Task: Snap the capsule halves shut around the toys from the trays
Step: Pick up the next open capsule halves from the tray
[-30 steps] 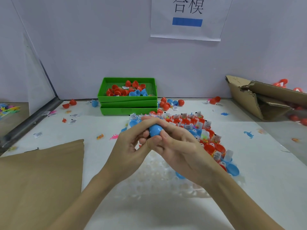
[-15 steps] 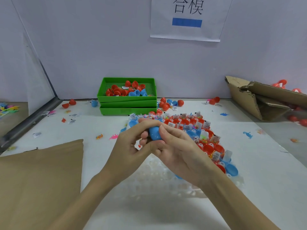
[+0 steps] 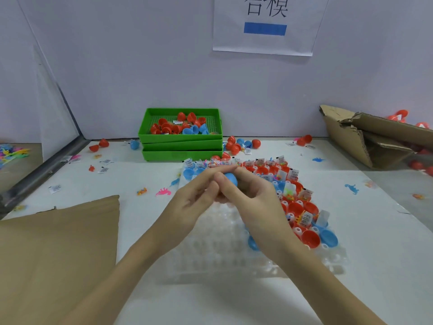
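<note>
- The white table (image 3: 375, 242) spreads across the whole lower view, backed by a pale wall with a paper sign (image 3: 264, 26) bearing a blue bar.
- A brown cardboard sheet (image 3: 54, 254) lies flat at the near left; a torn cardboard box (image 3: 365, 139) sits on its side at the far right.
- A clear blister tray (image 3: 210, 254) lies in the middle under the forearms; its right and far pockets hold red capsule halves (image 3: 310, 238) and blue ones, many with small toy packets (image 3: 304, 218) standing in them.
- Three stacked green trays (image 3: 181, 146) stand against the wall beyond the blister tray, the top one holding loose red and blue halves.
- The left hand (image 3: 187, 207) and right hand (image 3: 255, 198) meet above the far part of the blister tray, fingertips touching one another.
- Both hands grip a blue capsule (image 3: 230, 179) between them: the right thumb and fingers curl around it, the left fingers reach over its top.
- Only a small rounded blue patch shows between the fingers, so its long axis and which way it points cannot be told, nor whether the halves are fully joined.
- Loose capsules (image 3: 241, 145), small plastic dinosaurs (image 3: 352, 188) and paper labels (image 3: 55, 188) lie scattered on the table.
</note>
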{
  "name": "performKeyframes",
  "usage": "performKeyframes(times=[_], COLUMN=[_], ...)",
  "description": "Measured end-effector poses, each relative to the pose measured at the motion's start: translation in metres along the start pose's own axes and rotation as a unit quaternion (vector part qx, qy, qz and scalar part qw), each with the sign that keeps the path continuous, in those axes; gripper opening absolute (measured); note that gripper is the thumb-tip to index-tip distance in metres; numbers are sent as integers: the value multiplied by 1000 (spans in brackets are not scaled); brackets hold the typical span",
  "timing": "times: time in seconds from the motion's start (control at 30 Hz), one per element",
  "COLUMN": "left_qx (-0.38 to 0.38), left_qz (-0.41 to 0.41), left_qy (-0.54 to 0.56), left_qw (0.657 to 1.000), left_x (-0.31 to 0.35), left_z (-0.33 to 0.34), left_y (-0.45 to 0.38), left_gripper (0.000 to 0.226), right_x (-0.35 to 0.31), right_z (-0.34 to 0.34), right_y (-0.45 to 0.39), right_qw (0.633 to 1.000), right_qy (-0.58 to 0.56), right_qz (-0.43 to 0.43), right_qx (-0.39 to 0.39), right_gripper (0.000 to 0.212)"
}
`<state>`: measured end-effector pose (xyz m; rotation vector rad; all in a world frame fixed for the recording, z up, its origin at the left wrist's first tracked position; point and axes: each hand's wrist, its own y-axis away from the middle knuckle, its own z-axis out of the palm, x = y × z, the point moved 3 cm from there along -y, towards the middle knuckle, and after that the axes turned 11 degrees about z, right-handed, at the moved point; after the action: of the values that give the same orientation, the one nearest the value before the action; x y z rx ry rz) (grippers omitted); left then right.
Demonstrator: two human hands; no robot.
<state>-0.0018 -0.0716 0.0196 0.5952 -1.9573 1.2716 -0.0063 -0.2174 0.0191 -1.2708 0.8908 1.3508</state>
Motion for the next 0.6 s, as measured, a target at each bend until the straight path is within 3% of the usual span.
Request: performKeyframes(times=[0.13, 0.23, 0.43, 0.6], left_qx=[42, 77, 99, 133], left_qz=[-36, -56, -153, -141], left_qy=[5, -17, 67, 166], left_qw=[998, 995, 981, 967], left_x=[2, 1, -7, -11], left_z=[-1, 1, -1, -10], left_y=[-2, -3, 1, 0], left_gripper=[41, 30, 29, 31], right_x=[-3, -1, 3, -1], right_z=[-15, -9, -7, -5], right_y=[1, 3, 2, 3], right_qw=[963, 919, 892, 889], right_qy=[234, 356, 425, 423], right_qz=[-69, -117, -112, -146], right_qx=[113, 125, 111, 99], right_gripper=[29, 30, 33, 44])
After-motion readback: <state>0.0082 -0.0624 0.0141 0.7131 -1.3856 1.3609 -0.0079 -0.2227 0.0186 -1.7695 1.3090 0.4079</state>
